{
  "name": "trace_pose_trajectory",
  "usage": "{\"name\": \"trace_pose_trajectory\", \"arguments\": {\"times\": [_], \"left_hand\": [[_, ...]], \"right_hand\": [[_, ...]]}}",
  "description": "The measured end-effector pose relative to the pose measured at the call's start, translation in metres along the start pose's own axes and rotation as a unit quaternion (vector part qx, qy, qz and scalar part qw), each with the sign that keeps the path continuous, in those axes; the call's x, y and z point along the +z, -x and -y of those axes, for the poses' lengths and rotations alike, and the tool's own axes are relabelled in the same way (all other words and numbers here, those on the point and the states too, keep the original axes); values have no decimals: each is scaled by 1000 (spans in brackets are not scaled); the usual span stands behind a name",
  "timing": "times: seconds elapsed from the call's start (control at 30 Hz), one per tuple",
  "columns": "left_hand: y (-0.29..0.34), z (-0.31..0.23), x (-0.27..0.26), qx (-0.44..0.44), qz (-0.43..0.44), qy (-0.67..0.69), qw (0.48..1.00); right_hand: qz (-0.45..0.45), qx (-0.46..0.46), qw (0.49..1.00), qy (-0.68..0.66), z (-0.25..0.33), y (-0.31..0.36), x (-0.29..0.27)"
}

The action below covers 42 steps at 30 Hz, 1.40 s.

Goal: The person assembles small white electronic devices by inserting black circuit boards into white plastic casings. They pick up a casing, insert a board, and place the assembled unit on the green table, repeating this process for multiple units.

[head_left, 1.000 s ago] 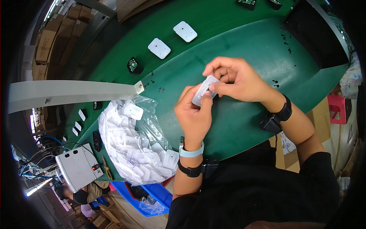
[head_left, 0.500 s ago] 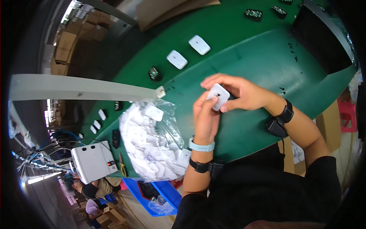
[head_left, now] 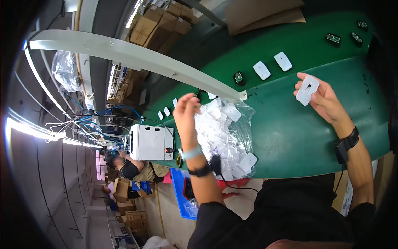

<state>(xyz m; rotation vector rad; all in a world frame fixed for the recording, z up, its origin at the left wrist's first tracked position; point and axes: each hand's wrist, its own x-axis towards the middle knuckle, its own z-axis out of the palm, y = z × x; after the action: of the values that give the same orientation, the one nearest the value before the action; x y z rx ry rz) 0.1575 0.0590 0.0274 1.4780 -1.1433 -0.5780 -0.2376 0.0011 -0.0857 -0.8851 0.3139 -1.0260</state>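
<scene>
My right hand (head_left: 327, 101) is closed on a white rounded plastic cover (head_left: 306, 94) with a small dark keyhole-shaped opening, held over the green mat. My left hand (head_left: 186, 116) is raised at the left of a clear plastic bag full of white plastic covers (head_left: 217, 128). Its fingers are bent but apart, with nothing visible in them. Just beyond its fingertips, partly hidden, lies a dark part (head_left: 197, 96). Two more white covers (head_left: 261, 70) lie on the far green strip beside a black housing with a green circuit board (head_left: 239, 78).
A grey metal beam (head_left: 166, 70) crosses above the table. Left of the bag stands a white box-shaped machine (head_left: 151, 142) with cables behind it. A blue bin (head_left: 179, 193) sits below the table edge. Several black housings (head_left: 333, 40) lie far right. Another person (head_left: 134, 170) is at the left.
My hands have parted: the left has swung left past the bag, while the right keeps the white cover and has moved right. The whole view has shifted left.
</scene>
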Motion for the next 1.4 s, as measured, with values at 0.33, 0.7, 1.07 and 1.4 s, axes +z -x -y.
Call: {"name": "trace_pose_trajectory", "arguments": {"times": [0.33,0.7,1.07,1.4], "left_hand": [[-161,201,-106,-131,48,-539,831],[-120,169,-129,-121,-161,-249,947],[106,-3,24,145,159,40,976],[129,16,142,-3,197,188,962]], "right_hand": [[30,-37,999,-23,-2,-4,-11],[150,-10,979,-137,0,-2,-22],[149,9,986,-69,-5,-1,-3],[109,-38,985,128,-7,3,6]]}}
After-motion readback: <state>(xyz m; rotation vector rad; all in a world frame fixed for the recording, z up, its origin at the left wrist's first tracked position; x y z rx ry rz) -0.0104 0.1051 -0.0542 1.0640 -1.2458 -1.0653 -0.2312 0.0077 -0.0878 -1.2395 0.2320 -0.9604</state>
